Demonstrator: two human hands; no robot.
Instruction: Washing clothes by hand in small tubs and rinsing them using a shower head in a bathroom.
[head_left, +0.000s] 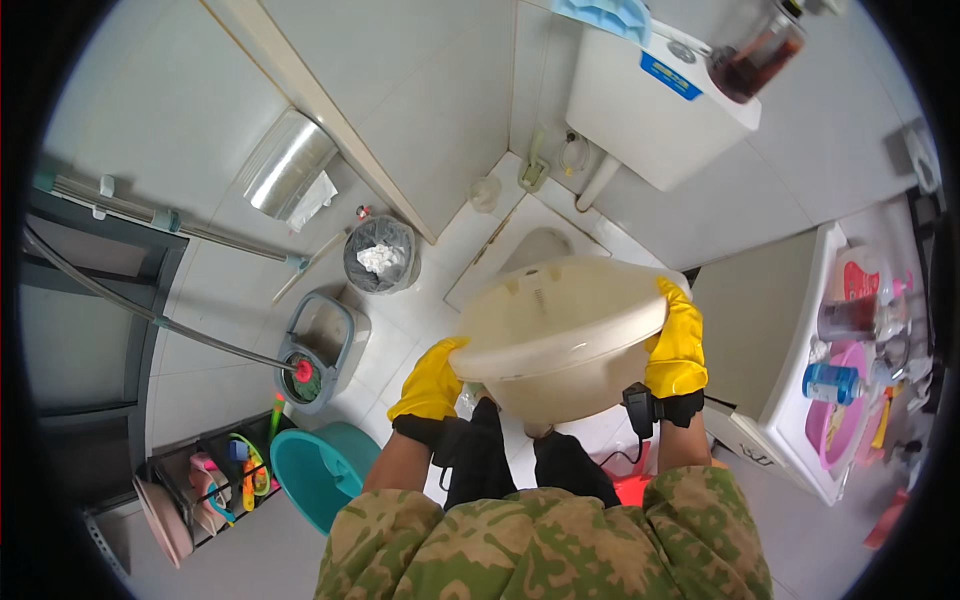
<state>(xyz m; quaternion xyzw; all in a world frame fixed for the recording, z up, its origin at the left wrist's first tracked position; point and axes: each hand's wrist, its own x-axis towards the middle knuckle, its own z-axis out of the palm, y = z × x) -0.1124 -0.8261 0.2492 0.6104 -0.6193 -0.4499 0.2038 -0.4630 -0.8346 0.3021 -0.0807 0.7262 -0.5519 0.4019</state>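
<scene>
Between my two yellow-gloved hands I hold a large cream plastic basin (570, 352), tilted away from me above the floor. My left hand (429, 382) grips its rim at the left, the fingertips hidden behind it. At the right end my right hand (677, 341) clasps the rim, thumb over the edge. Under the basin's far side lies a white squat toilet (544, 244), partly covered by it. Whether the basin holds any water I cannot tell.
A lined waste bin (382, 255) with paper and a mop bucket (322, 352) holding a mop stand at the left. A teal tub (322, 465) is by my left leg. At the right is a cluttered washstand (802, 420); a cistern (652, 105) hangs on the wall.
</scene>
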